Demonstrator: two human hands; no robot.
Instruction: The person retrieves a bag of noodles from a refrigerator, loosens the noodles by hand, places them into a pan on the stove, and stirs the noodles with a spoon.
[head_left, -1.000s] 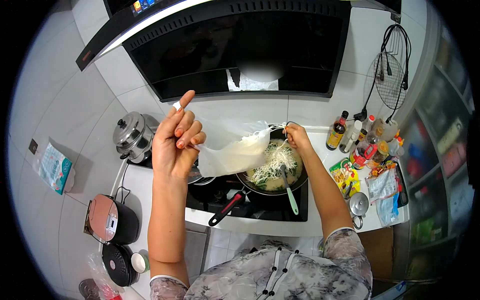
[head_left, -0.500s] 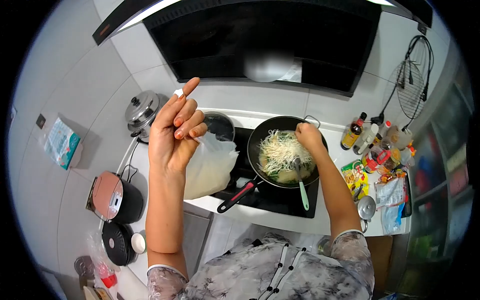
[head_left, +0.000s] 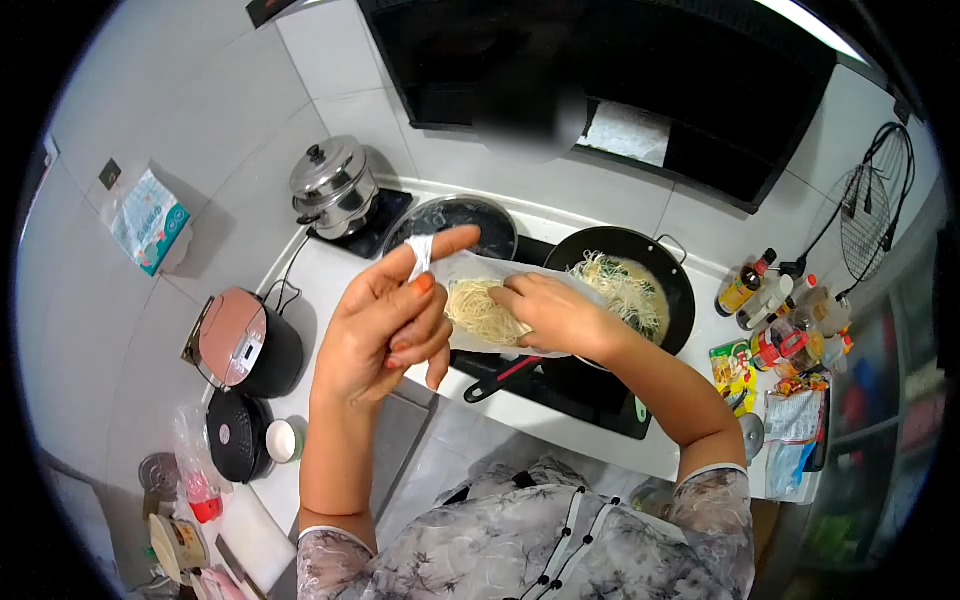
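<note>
My left hand (head_left: 385, 325) is raised at the centre-left, index finger stretched out. The twisted white handle of a plastic bag (head_left: 462, 266) is looped at its thumb and index finger. Thin pale noodles (head_left: 475, 312) lie inside the bag. Reaching into its mouth, my right hand (head_left: 555, 312) has its fingers curled into these noodles; the fingertips are partly hidden. Behind the right forearm, a black wok (head_left: 683, 285) on the stove holds more noodles (head_left: 612, 282) over greens and cloudy broth. The pale green end of a spatula handle (head_left: 641, 409) shows below the wok.
A glass lid (head_left: 450, 222) lies behind the bag, near a steel steamer pot (head_left: 335, 185). Sauce bottles (head_left: 742, 288) and food packets (head_left: 735, 370) crowd the right counter. At left stand a rice cooker (head_left: 270, 350), a black round appliance (head_left: 235, 440) and a white cup (head_left: 284, 441).
My right hand has left the wok and moved left into the bag. The left hand has come lower and slightly right. The camera view has tilted and shifted.
</note>
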